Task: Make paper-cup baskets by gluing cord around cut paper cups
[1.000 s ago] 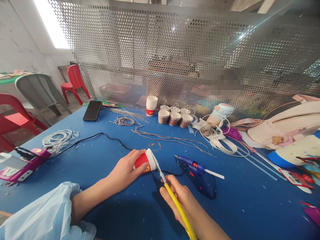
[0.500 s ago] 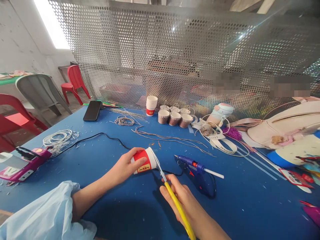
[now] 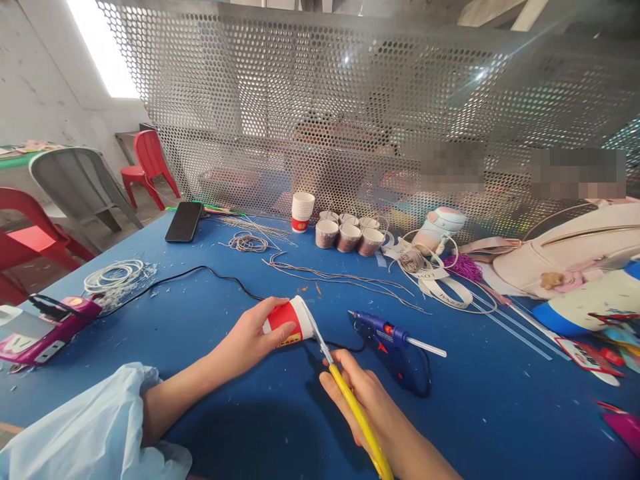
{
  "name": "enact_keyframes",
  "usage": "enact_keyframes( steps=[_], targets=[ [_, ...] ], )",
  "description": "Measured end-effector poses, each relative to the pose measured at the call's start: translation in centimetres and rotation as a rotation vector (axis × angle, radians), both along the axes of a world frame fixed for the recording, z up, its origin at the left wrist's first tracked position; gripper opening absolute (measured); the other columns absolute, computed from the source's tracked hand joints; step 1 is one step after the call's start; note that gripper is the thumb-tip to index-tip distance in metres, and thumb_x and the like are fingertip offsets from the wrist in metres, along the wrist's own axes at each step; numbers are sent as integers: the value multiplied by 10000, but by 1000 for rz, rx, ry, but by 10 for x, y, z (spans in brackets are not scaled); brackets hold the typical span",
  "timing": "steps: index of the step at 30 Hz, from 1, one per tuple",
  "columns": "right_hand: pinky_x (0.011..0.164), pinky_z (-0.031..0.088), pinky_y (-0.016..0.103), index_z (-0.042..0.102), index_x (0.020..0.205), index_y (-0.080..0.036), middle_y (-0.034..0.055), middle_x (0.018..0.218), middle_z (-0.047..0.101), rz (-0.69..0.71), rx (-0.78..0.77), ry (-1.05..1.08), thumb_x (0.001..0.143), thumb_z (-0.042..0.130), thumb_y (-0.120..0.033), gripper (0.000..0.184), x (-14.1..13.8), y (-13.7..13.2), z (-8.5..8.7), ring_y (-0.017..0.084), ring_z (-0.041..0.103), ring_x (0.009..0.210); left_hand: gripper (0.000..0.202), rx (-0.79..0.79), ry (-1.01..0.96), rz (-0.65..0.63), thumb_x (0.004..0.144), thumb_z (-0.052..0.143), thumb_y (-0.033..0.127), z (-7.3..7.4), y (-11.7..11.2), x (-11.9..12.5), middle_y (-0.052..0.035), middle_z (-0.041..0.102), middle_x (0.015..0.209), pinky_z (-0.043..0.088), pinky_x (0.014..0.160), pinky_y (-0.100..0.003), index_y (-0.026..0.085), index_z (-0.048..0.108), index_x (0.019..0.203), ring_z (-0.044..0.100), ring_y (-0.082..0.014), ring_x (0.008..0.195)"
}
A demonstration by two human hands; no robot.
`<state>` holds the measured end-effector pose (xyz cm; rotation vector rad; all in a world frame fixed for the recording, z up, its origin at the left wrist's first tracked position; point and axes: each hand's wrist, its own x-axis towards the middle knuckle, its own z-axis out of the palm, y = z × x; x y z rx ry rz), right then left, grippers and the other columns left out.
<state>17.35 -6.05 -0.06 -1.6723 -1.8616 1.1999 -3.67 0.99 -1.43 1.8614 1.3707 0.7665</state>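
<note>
My left hand (image 3: 260,330) is wrapped round a red and white paper cup (image 3: 303,319), which lies tipped on its side with its white end to the right. In my right hand (image 3: 363,393) is a pair of scissors (image 3: 353,407) with yellow handles. The blades reach up to the cup's right end and touch or overlap it; whether they have cut into it I cannot tell. Just right of the cup lies a blue glue gun (image 3: 387,329) with a clear glue stick in its back.
Behind stand a stack of paper cups (image 3: 303,212) and several cord-wrapped cups (image 3: 349,237). Loose cords (image 3: 340,277) lie before them. A phone (image 3: 184,221) and a purple power strip (image 3: 75,317) are left; a pink bag (image 3: 550,253) is right. A perforated metal screen (image 3: 300,87) borders the back.
The cup has turned slightly in my left hand, so less of its yellow label shows. My right hand and the scissors have hardly moved.
</note>
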Motion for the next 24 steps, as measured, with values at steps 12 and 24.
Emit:
enact_keyframes(
  steps=[12,24],
  targets=[
    [431,244,229,442,937,-246,-91,551,356,60,23,29,958,374,-483,247,5,3,-1,105,354,420,368,128,33,-41,855,551,360,-8,3,-2,-76,689,1049,511,801,-338,181,578,1175,639,-206,887],
    [423,241,234,454,969,-245,-106,532,328,35,-18,59,954,381,-500,266,5,1,-5,100,349,370,448,-35,-166,-10,894,502,452,-8,3,-2,-90,671,1129,517,800,-336,180,535,1249,638,-217,934]
  ],
)
